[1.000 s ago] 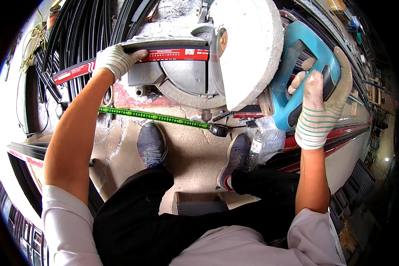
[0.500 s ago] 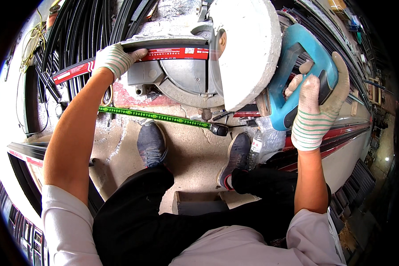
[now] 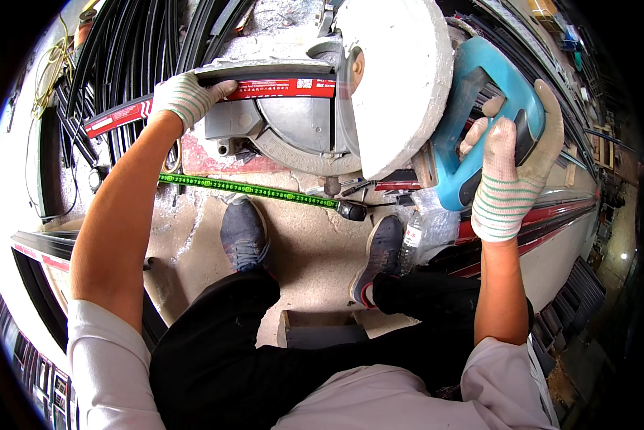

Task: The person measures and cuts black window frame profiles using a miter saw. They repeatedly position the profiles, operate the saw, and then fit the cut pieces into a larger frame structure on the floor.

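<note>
My left hand (image 3: 187,98), in a striped white work glove, grips a long dark profile strip (image 3: 282,87) with red film on its face. The strip lies along the fence of a miter saw (image 3: 293,122), its right end at the blade guard. My gloved right hand (image 3: 512,168) is wrapped round the teal handle (image 3: 500,61) of the saw. A large dusty white guard (image 3: 404,86) covers the blade, so the blade's edge is hidden. Below the saw base, a green tape measure (image 3: 250,190) lies stretched out on the floor.
Bundles of black profiles (image 3: 132,54) lie at the back left. Red-filmed strips (image 3: 537,226) are stacked on the right. A clear plastic bottle (image 3: 411,240) stands near my right shoe (image 3: 386,247). A yellow cord (image 3: 53,64) hangs loose at far left.
Almost nothing differs. The saw handle and my right hand have shifted very slightly; the left hand and the strip stay in place.
</note>
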`<state>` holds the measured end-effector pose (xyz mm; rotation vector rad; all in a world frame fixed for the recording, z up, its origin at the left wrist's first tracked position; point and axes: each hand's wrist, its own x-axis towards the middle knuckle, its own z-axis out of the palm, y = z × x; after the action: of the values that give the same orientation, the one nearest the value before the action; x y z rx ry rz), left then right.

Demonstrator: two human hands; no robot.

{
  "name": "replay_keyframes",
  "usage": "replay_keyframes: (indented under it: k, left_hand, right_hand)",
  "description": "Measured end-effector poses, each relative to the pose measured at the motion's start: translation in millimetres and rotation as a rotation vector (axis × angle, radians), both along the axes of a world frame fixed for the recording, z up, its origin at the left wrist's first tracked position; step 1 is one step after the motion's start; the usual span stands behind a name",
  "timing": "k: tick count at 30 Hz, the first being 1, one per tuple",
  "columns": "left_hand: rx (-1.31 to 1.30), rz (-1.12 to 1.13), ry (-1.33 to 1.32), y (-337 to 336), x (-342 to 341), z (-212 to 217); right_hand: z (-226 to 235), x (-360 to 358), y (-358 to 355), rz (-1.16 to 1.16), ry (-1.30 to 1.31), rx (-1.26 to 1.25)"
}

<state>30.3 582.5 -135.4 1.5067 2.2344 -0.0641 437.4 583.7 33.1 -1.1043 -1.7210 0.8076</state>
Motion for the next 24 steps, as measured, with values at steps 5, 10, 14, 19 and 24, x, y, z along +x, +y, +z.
replay_keyframes:
  k: [5,10,14,19,24]
  left_hand:
    - [-0.002,0.014,-0.011,0.6,0.1,-1.2]
    - [-0.028,-0.001,0.008,2.5,2.9,2.5]
    - [0.008,0.011,0.004,0.4,-5.2,-11.0]
    - [-0.003,0.006,0.004,1.4,-2.9,-8.2]
    - [0.003,0.000,-0.015,0.6,0.0,-2.3]
  right_hand:
    - [4.4,-1.5,1.8,-0.015,-0.020,-0.008]
    - [1.7,1.8,3.5,-0.006,-0.048,0.046]
    - [0.3,2.3,3.2,0.007,-0.039,0.034]
    - [-1.2,-1.6,-1.7,0.001,-0.015,0.022]
    - [-7.5,1.5,-3.1,0.012,-0.004,0.043]
